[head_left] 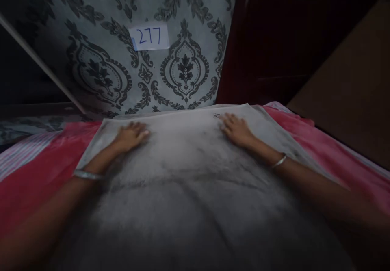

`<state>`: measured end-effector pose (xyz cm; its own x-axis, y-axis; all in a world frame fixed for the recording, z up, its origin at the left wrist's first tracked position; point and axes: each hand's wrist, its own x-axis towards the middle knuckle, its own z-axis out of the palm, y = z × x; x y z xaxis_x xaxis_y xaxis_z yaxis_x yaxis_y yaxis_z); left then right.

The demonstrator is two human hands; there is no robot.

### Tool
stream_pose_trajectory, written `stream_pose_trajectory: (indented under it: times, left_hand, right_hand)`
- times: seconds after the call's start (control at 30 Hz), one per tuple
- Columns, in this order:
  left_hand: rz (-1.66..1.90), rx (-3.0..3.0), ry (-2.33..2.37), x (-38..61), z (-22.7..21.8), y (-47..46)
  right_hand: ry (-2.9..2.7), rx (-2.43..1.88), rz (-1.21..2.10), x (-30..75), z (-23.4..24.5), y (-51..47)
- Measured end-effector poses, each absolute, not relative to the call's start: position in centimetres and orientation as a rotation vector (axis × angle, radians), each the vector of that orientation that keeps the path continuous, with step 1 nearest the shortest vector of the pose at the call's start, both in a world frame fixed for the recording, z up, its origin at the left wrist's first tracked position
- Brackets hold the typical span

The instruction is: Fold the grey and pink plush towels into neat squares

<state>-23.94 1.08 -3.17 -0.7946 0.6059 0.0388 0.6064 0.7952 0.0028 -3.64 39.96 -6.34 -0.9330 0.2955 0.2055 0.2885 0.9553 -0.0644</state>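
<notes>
A large pale grey cloth [183, 153] lies spread out before me, with soft creases across its middle. My left hand [130, 136] rests palm down on its far left part, fingers stretched out and slightly blurred. On the far right part, my right hand [236, 128] presses flat with its fingers spread, beside a small dark mark [217, 115] on the cloth. Neither hand grips anything. Each wrist wears a silvery bangle. The near part of the cloth fades into shadow.
Red-pink fabric [39, 173] shows under the cloth on both sides, with a striped fabric [24, 151] at the left edge. Behind stands a patterned wall [185, 68] bearing a paper label [149, 36] marked 277. Dark red furniture [258, 47] rises at the back right.
</notes>
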Motion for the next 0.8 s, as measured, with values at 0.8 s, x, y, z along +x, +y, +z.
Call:
stream_pose_trajectory:
  times: [0.8]
  left_hand:
    - [-0.255, -0.196, -3.057, -3.2, -7.2, -22.0]
  right_hand:
    - [-2.531, -1.331, -0.133, 26.1, -8.4, 39.0]
